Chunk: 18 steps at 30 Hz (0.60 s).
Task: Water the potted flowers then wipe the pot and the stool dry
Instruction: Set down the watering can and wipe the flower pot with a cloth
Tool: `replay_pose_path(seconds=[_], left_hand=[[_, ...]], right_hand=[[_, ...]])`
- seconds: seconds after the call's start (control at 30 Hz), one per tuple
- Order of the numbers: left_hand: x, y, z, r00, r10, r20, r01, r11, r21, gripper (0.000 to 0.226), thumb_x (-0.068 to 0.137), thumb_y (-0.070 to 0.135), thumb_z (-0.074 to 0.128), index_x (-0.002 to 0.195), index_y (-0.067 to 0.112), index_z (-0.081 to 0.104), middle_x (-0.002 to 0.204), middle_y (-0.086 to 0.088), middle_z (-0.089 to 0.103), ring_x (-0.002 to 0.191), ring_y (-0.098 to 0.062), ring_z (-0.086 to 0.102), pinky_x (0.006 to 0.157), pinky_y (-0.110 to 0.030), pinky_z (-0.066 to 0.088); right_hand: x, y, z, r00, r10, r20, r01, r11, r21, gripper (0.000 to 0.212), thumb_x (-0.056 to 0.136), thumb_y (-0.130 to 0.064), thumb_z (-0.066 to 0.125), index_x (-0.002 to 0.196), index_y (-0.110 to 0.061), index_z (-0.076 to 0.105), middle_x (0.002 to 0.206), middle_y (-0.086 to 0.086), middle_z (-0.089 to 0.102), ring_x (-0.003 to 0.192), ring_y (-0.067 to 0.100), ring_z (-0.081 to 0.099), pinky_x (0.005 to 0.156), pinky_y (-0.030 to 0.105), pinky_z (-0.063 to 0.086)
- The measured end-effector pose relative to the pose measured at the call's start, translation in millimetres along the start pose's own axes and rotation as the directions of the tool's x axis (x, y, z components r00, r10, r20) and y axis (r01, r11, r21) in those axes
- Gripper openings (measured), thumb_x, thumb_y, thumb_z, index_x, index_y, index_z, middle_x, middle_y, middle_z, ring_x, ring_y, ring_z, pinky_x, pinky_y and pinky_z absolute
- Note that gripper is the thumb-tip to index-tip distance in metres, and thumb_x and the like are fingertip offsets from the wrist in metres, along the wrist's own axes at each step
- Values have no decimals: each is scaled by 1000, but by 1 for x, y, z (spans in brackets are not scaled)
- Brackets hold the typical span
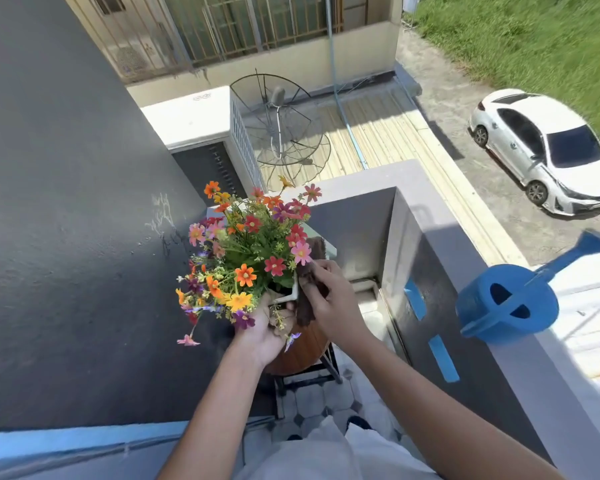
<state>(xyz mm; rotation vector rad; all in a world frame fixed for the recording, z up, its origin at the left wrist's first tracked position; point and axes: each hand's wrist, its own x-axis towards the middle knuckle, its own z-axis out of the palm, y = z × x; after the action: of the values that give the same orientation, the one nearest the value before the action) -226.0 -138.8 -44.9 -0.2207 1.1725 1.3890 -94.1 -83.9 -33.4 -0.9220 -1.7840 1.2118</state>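
Note:
A bunch of many-coloured flowers (246,251) stands in a white pot (289,295), of which only the rim corner shows. My left hand (264,327) grips the pot from the near left side, under the blooms. My right hand (329,299) presses a dark brown cloth (307,299) against the pot's right side. Below the pot is a round brown wooden stool (302,351) with black metal legs. A blue watering can (510,303) rests on the balcony wall to the right, apart from both hands.
A dark grey wall (66,202) closes the left side. The grey balcony parapet (430,258) runs along the right, with blue tape strips on it. Patterned floor tiles (323,400) lie under the stool. Beyond are an air-conditioner unit (201,119), a satellite dish and a white car.

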Motion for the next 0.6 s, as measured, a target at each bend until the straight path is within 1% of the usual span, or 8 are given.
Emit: replay_pose_path(seconds=[0.1, 0.2, 0.23, 0.3, 0.37, 0.47, 0.53, 0.6], left_hand=[[-8, 2, -1, 1000, 6, -17, -6, 1000, -30, 29, 103, 14, 31, 80, 12, 49, 54, -7, 48, 34, -10, 43, 28, -15, 24], [-11, 3, -9, 1000, 16, -21, -18, 998, -65, 30, 104, 16, 27, 82, 14, 48, 70, -10, 48, 33, -12, 48, 29, -15, 25], [-13, 3, -8, 1000, 9, -10, -10, 998, -55, 29, 105, 17, 28, 83, 14, 46, 71, -11, 48, 33, -11, 46, 29, -15, 24], [-15, 4, -4, 999, 21, -25, -21, 1000, 8, 29, 105, 19, 30, 83, 13, 47, 61, -10, 50, 32, -8, 39, 28, -15, 22], [-17, 5, 2, 998, 50, -40, -47, 997, 67, 31, 104, 19, 34, 79, 12, 51, 51, -5, 49, 29, -5, 34, 26, -15, 21], [-21, 10, 9, 1000, 24, -13, -23, 999, 39, 30, 103, 22, 38, 78, 10, 51, 48, -3, 49, 28, -4, 34, 27, -14, 21], [-23, 12, 8, 1000, -6, 17, 6, 1000, 13, 28, 103, 20, 33, 80, 13, 47, 52, -7, 50, 31, -6, 35, 29, -15, 21], [-30, 15, 6, 1000, 3, 30, -4, 1000, 7, 32, 105, 15, 29, 78, 16, 46, 56, -10, 51, 36, -8, 36, 31, -15, 23]], right_hand=[[-7, 21, -6, 999, 38, 16, -36, 997, -72, 23, 95, -1, 55, 111, -10, 69, 103, 2, 57, 96, 1, 55, 80, 10, 40], [-18, 35, -7, 983, 181, 36, -177, 980, -91, 22, 98, -8, 55, 114, -10, 69, 101, 2, 57, 91, 1, 54, 78, 20, 41], [-20, 32, -6, 983, 181, 34, -177, 981, -81, 21, 99, -9, 55, 114, -10, 70, 101, 3, 58, 92, 0, 54, 77, 20, 40], [-19, 19, -2, 993, 111, 31, -110, 994, -24, 21, 99, -8, 55, 114, -12, 70, 103, 3, 58, 96, 0, 55, 78, 16, 42], [-9, -1, 2, 999, 39, 31, -40, 999, 28, 25, 99, -7, 55, 118, -14, 69, 106, 1, 58, 101, 4, 56, 84, 15, 45], [13, -15, 3, 1000, 1, 30, -3, 999, 48, 31, 99, -6, 54, 126, -15, 66, 108, 0, 57, 104, 9, 57, 88, 18, 46], [31, -16, 0, 1000, -1, 2, 1, 1000, 15, 30, 98, -5, 53, 125, -13, 66, 106, 1, 58, 99, 9, 56, 84, 15, 43], [49, -14, -6, 999, 28, -44, -29, 999, -38, 22, 99, -5, 51, 112, -8, 68, 102, 4, 56, 89, 9, 54, 75, 17, 40]])
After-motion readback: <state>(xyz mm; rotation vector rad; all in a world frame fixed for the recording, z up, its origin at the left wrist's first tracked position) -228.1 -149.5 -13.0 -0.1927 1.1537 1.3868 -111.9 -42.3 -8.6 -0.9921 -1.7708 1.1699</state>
